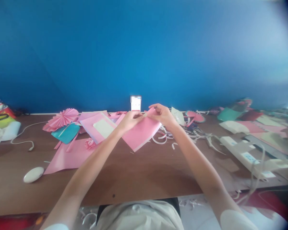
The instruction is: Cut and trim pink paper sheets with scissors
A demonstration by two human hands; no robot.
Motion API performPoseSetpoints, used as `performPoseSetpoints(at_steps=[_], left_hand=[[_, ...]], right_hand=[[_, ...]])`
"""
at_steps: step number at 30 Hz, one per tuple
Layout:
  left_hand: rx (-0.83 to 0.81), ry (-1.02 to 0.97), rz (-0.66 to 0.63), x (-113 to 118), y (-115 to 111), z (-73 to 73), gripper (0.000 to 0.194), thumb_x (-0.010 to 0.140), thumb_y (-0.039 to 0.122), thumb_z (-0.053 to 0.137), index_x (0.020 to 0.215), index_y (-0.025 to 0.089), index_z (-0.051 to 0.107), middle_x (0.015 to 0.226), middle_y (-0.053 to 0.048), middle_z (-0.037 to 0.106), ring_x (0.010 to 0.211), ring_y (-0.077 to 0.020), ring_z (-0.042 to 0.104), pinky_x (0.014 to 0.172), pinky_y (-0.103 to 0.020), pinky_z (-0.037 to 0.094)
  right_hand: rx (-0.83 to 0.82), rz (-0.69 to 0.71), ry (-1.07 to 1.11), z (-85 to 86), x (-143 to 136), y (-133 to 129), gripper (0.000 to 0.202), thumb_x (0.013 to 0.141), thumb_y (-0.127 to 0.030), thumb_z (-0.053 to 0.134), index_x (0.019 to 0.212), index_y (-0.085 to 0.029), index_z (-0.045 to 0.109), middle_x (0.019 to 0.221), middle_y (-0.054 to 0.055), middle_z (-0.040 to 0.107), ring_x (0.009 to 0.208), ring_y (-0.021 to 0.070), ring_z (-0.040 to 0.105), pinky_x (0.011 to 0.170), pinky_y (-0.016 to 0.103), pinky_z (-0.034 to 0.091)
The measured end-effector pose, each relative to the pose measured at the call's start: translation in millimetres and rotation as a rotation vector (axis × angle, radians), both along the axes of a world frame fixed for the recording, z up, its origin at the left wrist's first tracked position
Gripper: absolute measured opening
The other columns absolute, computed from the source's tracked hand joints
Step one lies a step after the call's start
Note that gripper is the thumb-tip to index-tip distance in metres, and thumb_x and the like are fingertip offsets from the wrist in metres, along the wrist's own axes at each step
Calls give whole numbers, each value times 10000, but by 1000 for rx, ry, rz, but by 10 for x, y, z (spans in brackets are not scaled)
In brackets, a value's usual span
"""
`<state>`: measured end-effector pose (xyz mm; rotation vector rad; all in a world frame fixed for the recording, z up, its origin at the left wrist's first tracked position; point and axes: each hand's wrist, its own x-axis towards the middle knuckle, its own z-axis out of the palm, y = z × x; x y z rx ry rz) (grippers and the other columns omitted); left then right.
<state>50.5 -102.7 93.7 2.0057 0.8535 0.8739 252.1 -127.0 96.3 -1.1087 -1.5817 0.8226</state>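
A pink paper sheet (141,132) is held up between my two hands above the middle of the brown table, one corner pointing down toward me. My left hand (132,120) pinches its upper left edge, thumb and fingers together. Near the top corner, my right hand (162,115) grips the sheet with thumb and fingertips. Just behind my left hand stands a small lit screen (135,103). Left of the sheet lie lilac and pink papers (92,127) with a pale rectangle on top.
Pink folded fans (64,118), a teal piece (66,132) and a large pink sheet (67,158) lie left, with a white mouse (33,174). White paper strips (194,135) and a power strip (248,157) are right. A blue partition (144,54) stands behind.
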Motion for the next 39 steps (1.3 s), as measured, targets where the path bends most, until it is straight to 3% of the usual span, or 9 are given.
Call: performPoseSetpoints(at_steps=[3, 10, 14, 17, 21, 24, 31, 39], left_hand=[[28, 49, 15, -30, 40, 12, 369, 864, 494, 551, 864, 145, 670, 984, -103, 696, 895, -228, 615, 754, -329, 427], [69, 5, -71, -21, 30, 1, 357, 880, 486, 528, 911, 154, 655, 960, -85, 679, 881, -204, 608, 728, -298, 424], [103, 51, -71, -3, 43, -31, 361, 865, 480, 546, 790, 142, 652, 801, -63, 660, 742, -180, 586, 661, -293, 396], [125, 71, -99, 3, 50, -31, 331, 862, 447, 561, 796, 145, 678, 801, -64, 673, 763, -185, 600, 703, -306, 411], [82, 135, -96, -97, 98, 19, 313, 854, 451, 570, 912, 172, 700, 938, -81, 703, 863, -213, 626, 737, -318, 423], [9, 306, -106, -260, 166, 90, 331, 834, 488, 583, 870, 180, 700, 928, -80, 702, 813, -210, 620, 681, -313, 401], [-39, 345, -133, -437, 213, 213, 333, 831, 507, 576, 883, 200, 692, 942, -75, 703, 839, -217, 625, 671, -311, 399], [-78, 321, -166, -484, 287, 193, 369, 782, 502, 641, 1003, 214, 707, 1042, -92, 709, 938, -247, 636, 775, -336, 443]], right_hand=[[-33, -12, 22, 6, 11, 1, 400, 725, -405, 708, 1051, -191, 618, 867, 55, 702, 718, 180, 630, 591, 286, 470], [-2, -47, -64, -25, -13, 20, 332, 742, -369, 680, 1015, -184, 641, 817, 43, 707, 681, 170, 625, 557, 267, 452], [28, 30, -146, 0, -57, -21, 318, 738, -315, 674, 1026, -186, 641, 902, 55, 715, 789, 182, 649, 666, 300, 493], [40, 85, -135, 4, -78, -29, 334, 725, -278, 683, 1040, -177, 634, 924, 65, 717, 839, 186, 662, 752, 324, 499], [80, -27, -157, 10, -23, -3, 312, 725, -283, 672, 1013, -167, 644, 851, 57, 717, 802, 191, 656, 746, 331, 479], [99, -150, -139, 34, 72, 21, 313, 707, -325, 687, 971, -161, 652, 825, 55, 699, 800, 198, 639, 745, 334, 461], [-103, -84, 45, 74, 179, 18, 352, 671, -328, 672, 989, -182, 637, 841, 46, 673, 725, 183, 603, 611, 288, 425], [-177, -72, 41, 70, 175, 34, 320, 656, -296, 643, 961, -199, 625, 852, 31, 649, 684, 157, 563, 534, 248, 385]])
